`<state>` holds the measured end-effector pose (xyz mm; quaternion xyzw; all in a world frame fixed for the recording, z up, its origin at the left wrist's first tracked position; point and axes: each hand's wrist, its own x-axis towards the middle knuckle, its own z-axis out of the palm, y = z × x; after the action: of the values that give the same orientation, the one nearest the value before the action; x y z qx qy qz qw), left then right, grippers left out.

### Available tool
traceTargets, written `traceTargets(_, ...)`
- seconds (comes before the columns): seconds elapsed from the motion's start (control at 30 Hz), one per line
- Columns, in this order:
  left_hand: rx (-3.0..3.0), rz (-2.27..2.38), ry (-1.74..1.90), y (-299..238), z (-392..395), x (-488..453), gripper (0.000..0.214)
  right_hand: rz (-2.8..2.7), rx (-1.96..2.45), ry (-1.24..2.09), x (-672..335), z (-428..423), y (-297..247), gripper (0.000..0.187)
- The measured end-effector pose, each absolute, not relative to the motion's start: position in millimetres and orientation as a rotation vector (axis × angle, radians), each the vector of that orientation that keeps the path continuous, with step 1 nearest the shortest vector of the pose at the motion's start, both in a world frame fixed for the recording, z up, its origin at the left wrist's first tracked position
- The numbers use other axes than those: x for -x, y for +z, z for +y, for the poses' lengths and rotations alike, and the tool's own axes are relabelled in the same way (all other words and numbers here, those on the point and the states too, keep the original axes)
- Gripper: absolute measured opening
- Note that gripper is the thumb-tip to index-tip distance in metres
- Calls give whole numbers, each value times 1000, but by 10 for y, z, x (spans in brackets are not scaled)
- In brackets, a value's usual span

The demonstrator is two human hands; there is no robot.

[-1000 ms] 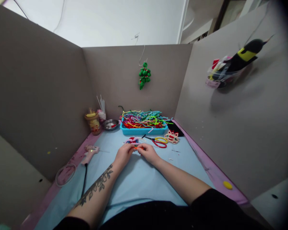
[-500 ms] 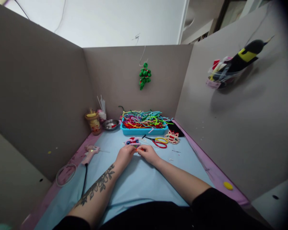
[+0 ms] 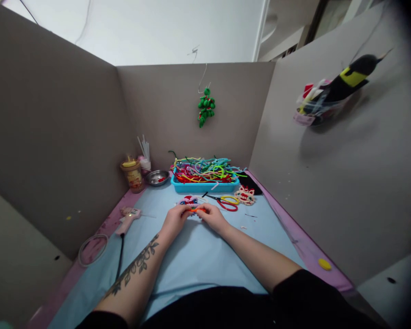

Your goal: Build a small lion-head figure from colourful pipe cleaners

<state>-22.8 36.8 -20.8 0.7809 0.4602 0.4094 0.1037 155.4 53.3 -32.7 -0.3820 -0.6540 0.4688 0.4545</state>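
Observation:
Both my hands meet over the middle of the blue cloth. Between them runs a short orange pipe cleaner (image 3: 193,210). My left hand (image 3: 176,221) pinches its left end, and my right hand (image 3: 213,216) pinches the right end, both with fingers closed. Just behind the fingertips lies a pink, red and blue pipe-cleaner figure (image 3: 188,200), partly covered by my hands. To the right, scissors (image 3: 229,203) with one yellow and one red handle lie on the cloth, beside a cream and red pipe-cleaner face (image 3: 245,195).
A blue tray (image 3: 205,187) heaped with coloured pipe cleaners stands at the back. Left of it are a metal bowl (image 3: 157,177) and a lidded cup (image 3: 133,175). A pink glue gun (image 3: 128,221) with a cord lies on the left. Grey panels (image 3: 164,109) enclose three sides.
My hands have drawn slightly apart, and more of the orange pipe cleaner shows between my fingers. The view has shifted very slightly.

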Motion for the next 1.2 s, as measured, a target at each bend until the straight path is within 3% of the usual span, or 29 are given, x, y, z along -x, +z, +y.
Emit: traceTargets(1.2, -2595, 1228, 1052, -214, 306, 185, 17, -1744, 920, 1203, -1561, 514, -414, 18)
